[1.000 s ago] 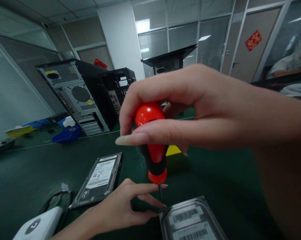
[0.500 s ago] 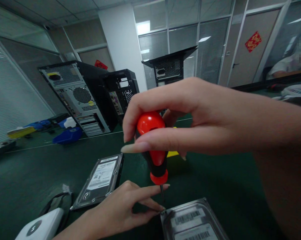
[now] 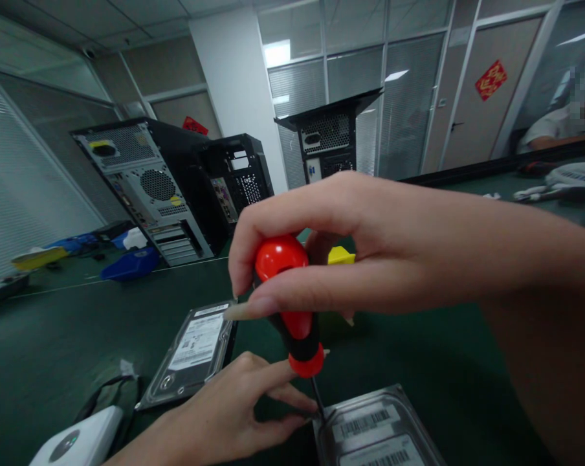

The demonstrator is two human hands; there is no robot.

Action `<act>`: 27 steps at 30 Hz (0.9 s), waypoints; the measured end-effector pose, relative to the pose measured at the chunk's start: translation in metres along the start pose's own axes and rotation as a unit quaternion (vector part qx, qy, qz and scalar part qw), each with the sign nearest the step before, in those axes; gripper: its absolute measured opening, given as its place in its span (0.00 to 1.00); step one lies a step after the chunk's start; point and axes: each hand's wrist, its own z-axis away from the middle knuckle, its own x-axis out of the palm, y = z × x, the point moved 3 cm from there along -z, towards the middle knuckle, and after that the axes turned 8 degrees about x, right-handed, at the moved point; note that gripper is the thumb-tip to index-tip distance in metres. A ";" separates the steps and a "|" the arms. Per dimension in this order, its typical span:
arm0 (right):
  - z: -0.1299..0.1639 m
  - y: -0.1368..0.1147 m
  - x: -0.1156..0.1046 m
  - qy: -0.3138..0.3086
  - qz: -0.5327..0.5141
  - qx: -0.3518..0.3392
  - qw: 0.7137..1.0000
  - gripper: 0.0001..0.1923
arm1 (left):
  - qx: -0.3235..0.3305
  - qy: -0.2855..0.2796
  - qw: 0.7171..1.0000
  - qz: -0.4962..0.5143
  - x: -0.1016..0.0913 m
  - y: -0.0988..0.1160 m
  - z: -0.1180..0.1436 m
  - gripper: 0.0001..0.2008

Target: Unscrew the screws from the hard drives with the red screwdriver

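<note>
My right hand (image 3: pixel 384 252) is closed around the red and black handle of a screwdriver (image 3: pixel 292 323), held nearly upright with its thin shaft pointing down at the top left corner of a hard drive (image 3: pixel 375 430) at the bottom edge. My left hand (image 3: pixel 229 414) rests on the green table, its fingertips pinched beside the screwdriver tip at that corner; what they touch there is hidden. A second hard drive (image 3: pixel 195 346) lies flat just left of my left hand.
Three computer cases (image 3: pixel 147 184) (image 3: pixel 239 175) (image 3: pixel 329 136) stand at the back of the green table (image 3: pixel 50 349). A white device (image 3: pixel 74 443) with a black cable lies at bottom left. Blue and yellow items (image 3: pixel 130 264) sit far left; a yellow block (image 3: pixel 340 255) shows behind my hand. A person sits far right.
My right hand and the screwdriver have sunk lower in view and the handle leans slightly more to the left. My left hand stays pinched at the drive's corner.
</note>
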 end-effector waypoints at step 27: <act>-0.001 0.001 0.002 -0.003 -0.014 -0.001 1.000 0.23 | -0.009 0.003 1.000 -0.013 -0.002 -0.001 -0.001 0.04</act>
